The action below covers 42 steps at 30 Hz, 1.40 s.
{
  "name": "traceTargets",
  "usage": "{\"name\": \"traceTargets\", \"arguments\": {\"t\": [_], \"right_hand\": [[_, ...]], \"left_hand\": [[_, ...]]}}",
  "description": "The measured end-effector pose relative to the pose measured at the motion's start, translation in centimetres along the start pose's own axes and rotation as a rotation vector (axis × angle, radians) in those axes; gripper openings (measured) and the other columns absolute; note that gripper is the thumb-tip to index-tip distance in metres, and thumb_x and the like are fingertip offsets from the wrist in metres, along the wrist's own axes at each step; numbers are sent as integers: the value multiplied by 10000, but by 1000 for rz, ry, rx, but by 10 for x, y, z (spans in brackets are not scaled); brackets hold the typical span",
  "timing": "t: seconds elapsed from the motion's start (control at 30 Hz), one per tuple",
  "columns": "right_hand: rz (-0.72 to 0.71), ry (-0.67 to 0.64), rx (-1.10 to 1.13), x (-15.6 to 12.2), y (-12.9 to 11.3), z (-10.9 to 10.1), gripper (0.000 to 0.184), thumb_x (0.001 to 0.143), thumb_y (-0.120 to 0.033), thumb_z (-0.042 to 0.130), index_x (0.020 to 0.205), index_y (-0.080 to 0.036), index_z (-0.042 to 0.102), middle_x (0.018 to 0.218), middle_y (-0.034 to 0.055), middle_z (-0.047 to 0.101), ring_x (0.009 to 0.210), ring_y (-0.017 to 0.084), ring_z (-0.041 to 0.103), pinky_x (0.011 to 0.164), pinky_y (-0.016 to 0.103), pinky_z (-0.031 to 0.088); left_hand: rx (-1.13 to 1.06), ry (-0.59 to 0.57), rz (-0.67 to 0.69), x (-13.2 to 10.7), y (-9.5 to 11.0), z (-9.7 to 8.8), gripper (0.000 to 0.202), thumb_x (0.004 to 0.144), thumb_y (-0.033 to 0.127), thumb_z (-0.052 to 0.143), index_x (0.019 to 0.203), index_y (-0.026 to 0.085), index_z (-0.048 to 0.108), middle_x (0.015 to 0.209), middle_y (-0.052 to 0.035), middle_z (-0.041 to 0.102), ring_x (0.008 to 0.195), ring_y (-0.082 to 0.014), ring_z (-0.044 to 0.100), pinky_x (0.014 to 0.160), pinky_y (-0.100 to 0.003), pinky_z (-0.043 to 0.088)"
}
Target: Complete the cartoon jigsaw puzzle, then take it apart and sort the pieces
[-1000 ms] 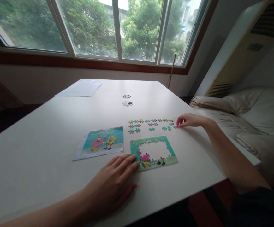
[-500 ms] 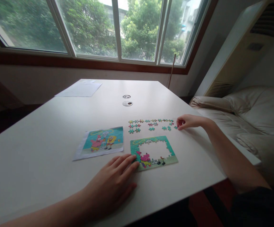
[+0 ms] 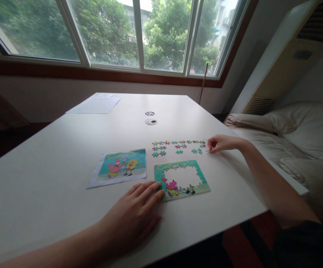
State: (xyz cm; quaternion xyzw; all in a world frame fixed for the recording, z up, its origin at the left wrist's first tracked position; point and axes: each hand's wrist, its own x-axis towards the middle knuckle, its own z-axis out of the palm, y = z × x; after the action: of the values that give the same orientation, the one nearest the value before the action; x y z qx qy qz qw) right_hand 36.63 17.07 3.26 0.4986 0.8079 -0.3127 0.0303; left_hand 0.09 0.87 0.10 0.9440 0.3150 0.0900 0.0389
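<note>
Puzzle border [image 3: 175,190] rings white middle [image 3: 184,175]; loose pieces [image 3: 179,152] outside.

Far side: wide window [image 3: 138,37], white frames, red-brown surround [image 3: 150,77], green trees [image 3: 105,33] outside, daylight coming through. Pale wall [image 3: 50,96] below, thin stick [image 3: 203,83] slanting at its right end. White table [image 3: 52,160] fills the middle. Right: cream sofa [image 3: 303,119], tall vented unit [image 3: 287,67] behind. Dark floor [image 3: 5,139] at left; right corner dim.
</note>
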Motion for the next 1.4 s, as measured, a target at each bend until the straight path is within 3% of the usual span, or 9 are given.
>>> {"name": "traceTargets", "arguments": {"t": [0.2,0.3,0.47,0.67,0.9,1.23,1.4], "right_hand": [[-224,60,206,2,-50,18,345,710,-359,576,974,-138,556,704,-3,543,626,89,481,560,208,379],[-370,154,266,7,-82,39,275,736,-337,569,922,-135,586,717,5,550,643,86,488,577,211,399],[-439,255,423,12,-116,75,197,733,-308,588,831,-141,622,817,48,609,727,117,546,588,220,436],[-329,262,635,18,-122,94,246,716,-348,608,833,-133,629,733,45,639,681,124,579,607,250,458],[-359,231,715,21,-120,97,231,717,-304,616,873,-138,572,721,41,650,645,109,582,567,224,432],[-353,386,273,12,-132,99,172,753,-312,569,767,-163,655,697,12,636,610,96,511,556,219,374],[-360,392,211,8,-142,105,146,748,-279,573,748,-164,662,779,33,661,700,123,552,623,234,392]], "left_hand": [[-7,-27,-7,1,2,-2,408,842,278,409,1235,169,406,1267,-107,443,1146,-263,395,949,-444,355],[-7,-25,-11,1,2,-2,404,840,272,413,1231,170,408,1265,-106,443,1141,-261,398,948,-443,355],[-12,-5,-3,1,2,-1,405,830,283,436,1220,173,418,1250,-109,458,1130,-266,411,938,-439,365],[-5,-1,5,1,1,-1,404,831,283,431,1221,177,413,1252,-105,457,1128,-266,413,933,-439,366],[6,-5,7,0,1,0,404,831,277,428,1221,175,409,1262,-104,444,1123,-262,413,933,-431,365],[-10,8,7,1,2,-1,400,821,272,439,1207,167,422,1253,-104,452,1119,-269,413,928,-434,367],[-16,17,9,1,2,-1,400,816,265,441,1206,172,424,1251,-106,451,1118,-266,413,927,-436,365]]}}
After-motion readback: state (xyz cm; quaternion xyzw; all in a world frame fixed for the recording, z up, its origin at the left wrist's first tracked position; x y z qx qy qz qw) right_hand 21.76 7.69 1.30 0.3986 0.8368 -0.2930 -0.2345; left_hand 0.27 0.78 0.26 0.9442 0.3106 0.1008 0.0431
